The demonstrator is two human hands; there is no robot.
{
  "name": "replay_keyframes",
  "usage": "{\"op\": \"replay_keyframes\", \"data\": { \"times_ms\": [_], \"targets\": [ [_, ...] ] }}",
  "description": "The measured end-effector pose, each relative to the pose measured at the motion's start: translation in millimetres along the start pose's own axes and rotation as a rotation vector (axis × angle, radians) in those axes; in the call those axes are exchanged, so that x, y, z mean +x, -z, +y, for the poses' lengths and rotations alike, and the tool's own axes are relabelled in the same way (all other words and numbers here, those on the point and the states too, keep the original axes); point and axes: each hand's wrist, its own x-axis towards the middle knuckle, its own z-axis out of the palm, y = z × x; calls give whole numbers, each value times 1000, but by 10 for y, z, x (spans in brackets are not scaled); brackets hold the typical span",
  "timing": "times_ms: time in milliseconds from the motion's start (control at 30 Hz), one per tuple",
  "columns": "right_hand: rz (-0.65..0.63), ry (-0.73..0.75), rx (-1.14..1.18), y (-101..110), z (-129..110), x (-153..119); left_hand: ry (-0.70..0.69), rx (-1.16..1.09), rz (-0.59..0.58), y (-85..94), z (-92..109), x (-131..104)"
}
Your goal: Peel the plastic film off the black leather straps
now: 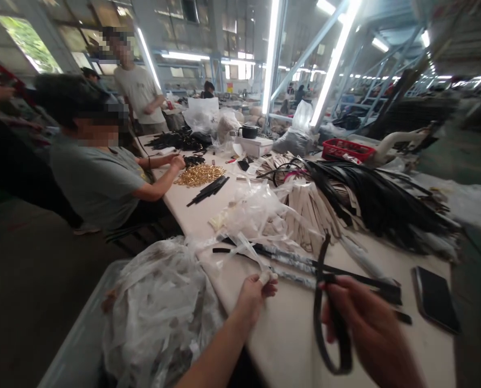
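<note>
My left hand point(259, 293) is closed on a strip of clear plastic film point(249, 250) near the table's left edge, with pale wraps on its fingertips. My right hand point(357, 318), a little blurred, grips a dark strap point(318, 307) that bends in a loop below the fingers, its free end pointing up. Beyond both hands, more black straps point(362, 280), some wrapped in clear and grey film, lie across the pale table point(281, 334).
A phone point(435, 298) lies at the right. Behind are crumpled plastic point(256, 210), beige strips point(311, 213), a black strap pile point(390, 205) and a red basket point(348, 150). Gold pieces point(200, 175) lie by a seated person point(98, 178). A bin of plastic point(159, 312) stands at the left.
</note>
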Motion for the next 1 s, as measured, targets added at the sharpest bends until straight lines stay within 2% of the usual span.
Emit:
{"op": "replay_keyframes", "data": {
  "times_ms": [67, 133, 233, 300, 567, 733, 833, 900, 933, 1000],
  "targets": [
    [-117, 7, 15, -390, 229, 208, 13, -23, 9, -49, 45, -36],
    [-141, 22, 24, -716, 490, 344, 17, -33, 3, -94, 87, -70],
    [-156, 22, 26, -945, 762, 383, 15, -30, -7, -133, 129, -100],
    [-167, 24, 12, -965, 817, 361, 1, -25, -19, -147, 145, -110],
    [-163, 32, -26, -985, 786, 393, -23, 126, -126, -205, 204, -192],
    [-278, -86, 137, -986, 788, 390, -1, 242, -244, -157, 271, -262],
    [-415, -145, 274, -961, 777, 274, -83, 244, -127, -135, 396, -276],
    [-505, -145, 265, -928, 769, 165, -139, 222, -40, -146, 492, -293],
    [-522, -132, 236, -908, 761, 114, -149, 213, -22, -160, 525, -313],
    [-476, -83, 167, -868, 735, 31, -132, 216, -30, -207, 528, -387]
  ]
}}
